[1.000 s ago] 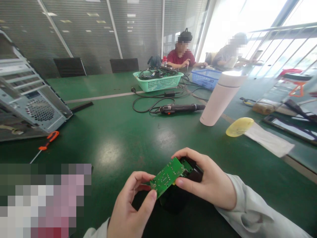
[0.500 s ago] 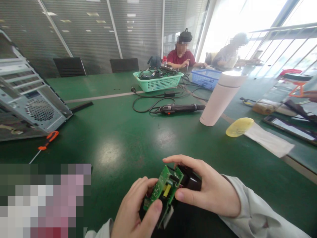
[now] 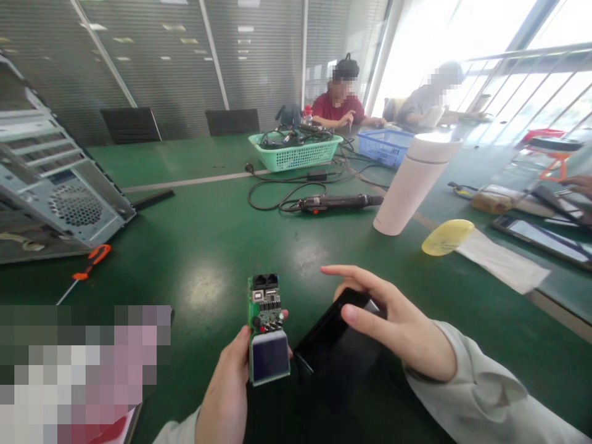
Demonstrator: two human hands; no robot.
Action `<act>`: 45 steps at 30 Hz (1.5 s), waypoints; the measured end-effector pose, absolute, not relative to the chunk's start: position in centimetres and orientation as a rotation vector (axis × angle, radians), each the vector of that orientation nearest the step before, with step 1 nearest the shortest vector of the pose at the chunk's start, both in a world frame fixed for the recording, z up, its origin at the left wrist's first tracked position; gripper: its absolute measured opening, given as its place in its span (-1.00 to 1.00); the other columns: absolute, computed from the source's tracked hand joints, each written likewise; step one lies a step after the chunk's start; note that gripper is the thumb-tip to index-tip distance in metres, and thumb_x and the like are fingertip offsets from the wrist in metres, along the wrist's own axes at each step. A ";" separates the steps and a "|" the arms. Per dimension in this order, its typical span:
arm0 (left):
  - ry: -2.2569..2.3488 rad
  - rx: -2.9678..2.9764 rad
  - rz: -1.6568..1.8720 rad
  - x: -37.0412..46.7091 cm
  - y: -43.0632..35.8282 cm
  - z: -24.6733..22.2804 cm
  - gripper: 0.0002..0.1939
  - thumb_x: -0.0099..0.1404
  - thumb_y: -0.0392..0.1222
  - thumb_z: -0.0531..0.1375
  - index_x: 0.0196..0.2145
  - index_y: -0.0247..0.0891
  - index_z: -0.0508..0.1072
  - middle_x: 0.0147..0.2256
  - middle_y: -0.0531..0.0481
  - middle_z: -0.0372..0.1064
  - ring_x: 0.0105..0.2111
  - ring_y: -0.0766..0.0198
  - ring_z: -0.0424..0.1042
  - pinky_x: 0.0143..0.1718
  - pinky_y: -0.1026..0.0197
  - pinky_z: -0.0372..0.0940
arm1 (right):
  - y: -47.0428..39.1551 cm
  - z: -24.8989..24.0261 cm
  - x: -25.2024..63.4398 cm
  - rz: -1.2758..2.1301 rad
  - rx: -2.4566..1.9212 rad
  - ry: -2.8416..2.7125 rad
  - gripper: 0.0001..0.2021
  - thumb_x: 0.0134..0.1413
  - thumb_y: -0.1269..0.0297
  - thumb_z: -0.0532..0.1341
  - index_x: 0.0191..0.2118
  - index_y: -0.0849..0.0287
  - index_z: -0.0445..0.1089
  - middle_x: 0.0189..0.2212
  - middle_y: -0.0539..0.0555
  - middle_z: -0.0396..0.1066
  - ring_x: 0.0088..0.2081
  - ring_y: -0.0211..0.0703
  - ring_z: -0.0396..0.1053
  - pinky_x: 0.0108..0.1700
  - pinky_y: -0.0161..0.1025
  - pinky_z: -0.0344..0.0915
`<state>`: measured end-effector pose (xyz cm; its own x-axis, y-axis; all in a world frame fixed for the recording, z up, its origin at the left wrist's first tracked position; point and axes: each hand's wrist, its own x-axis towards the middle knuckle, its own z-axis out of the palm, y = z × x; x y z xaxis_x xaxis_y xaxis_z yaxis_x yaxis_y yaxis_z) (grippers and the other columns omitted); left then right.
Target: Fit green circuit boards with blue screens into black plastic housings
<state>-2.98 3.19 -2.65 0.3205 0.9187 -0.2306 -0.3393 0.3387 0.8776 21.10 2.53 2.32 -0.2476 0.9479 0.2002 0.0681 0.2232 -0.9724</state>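
A green circuit board (image 3: 253,311), its dark screen (image 3: 271,357) at the near end and black sockets (image 3: 266,281) at the far end, sits in the left hand (image 3: 227,385), gripped along its edges over the green table (image 3: 217,228). Just right of the board, a glossy black casing (image 3: 324,333) is held, tilted, by the right hand (image 3: 393,324), thumb on top and forefinger stretched free; the two hands are apart. Beyond the board lie a black corded power tool (image 3: 340,202) and, farther, a mint basket (image 3: 300,154) of cables. Right of and beyond the board stand a yellow oval object (image 3: 448,238) and a pale pink tumbler (image 3: 409,194); well left of it are an orange-handled tool (image 3: 92,260) and an open metal chassis (image 3: 99,231).
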 end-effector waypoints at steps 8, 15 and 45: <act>0.773 0.820 0.946 -2.9 3.4 -2.8 -0.56 0.26 0.12 0.19 -0.15 -0.29 0.61 -0.50 -0.04 0.59 -0.44 0.09 0.57 -0.33 0.13 0.43 | 3.5 2.9 21.5 1.315 -1.095 -0.619 -0.33 -0.26 -0.23 0.47 -0.06 0.07 0.42 -0.25 -0.02 0.35 -0.31 -0.26 0.31 -0.38 -0.46 0.38; 0.802 0.762 0.911 -2.6 3.7 -3.1 -0.56 0.18 0.18 0.25 -0.20 -0.22 0.63 -0.55 -0.01 0.58 -0.48 0.06 0.57 -0.31 0.06 0.44 | 3.0 2.4 20.6 1.992 -0.835 -0.609 -0.65 0.03 0.00 0.37 -0.23 0.19 0.44 -0.34 0.01 0.41 -0.30 -0.22 0.40 -0.17 -0.24 0.46; 1.079 0.911 0.924 -2.2 1.6 -1.7 -0.71 0.38 -0.07 0.18 -0.01 -0.25 0.43 -0.02 -0.07 0.43 -0.14 0.09 0.49 -0.15 -0.01 0.43 | -0.7 1.1 26.6 -0.172 -1.587 -1.885 -0.53 0.36 -0.06 0.01 0.23 0.07 0.16 0.01 0.14 0.32 0.00 0.07 0.30 0.00 0.02 0.26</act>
